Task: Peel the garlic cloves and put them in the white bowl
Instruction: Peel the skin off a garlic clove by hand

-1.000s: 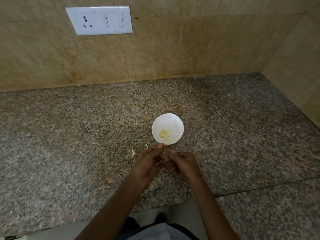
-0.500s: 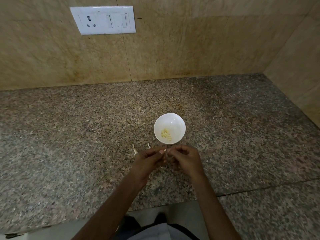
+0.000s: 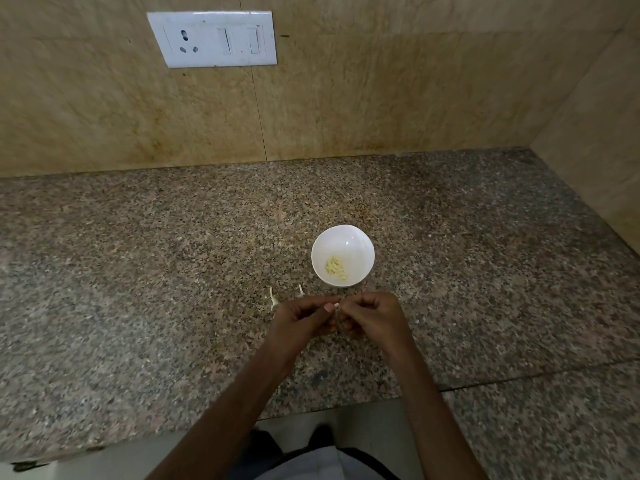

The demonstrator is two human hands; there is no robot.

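Observation:
A small white bowl (image 3: 360,247) sits on the speckled granite counter (image 3: 138,271) with several pale peeled garlic cloves (image 3: 335,265) in its bottom. Just in front of the bowl my left hand (image 3: 298,320) and my right hand (image 3: 372,317) meet fingertip to fingertip. Between them they pinch a small whitish garlic clove (image 3: 336,306), of which only a sliver shows. Both hands have their fingers curled in around it.
Two thin white scraps of garlic skin (image 3: 273,298) lie on the counter left of my hands. A tiled wall with a white switch plate (image 3: 212,39) rises behind, and a side wall closes the right. The counter's front edge runs below my forearms.
Both hands have drawn closer together and moved a little towards the bowl. The bowl and the skin scraps have not shifted.

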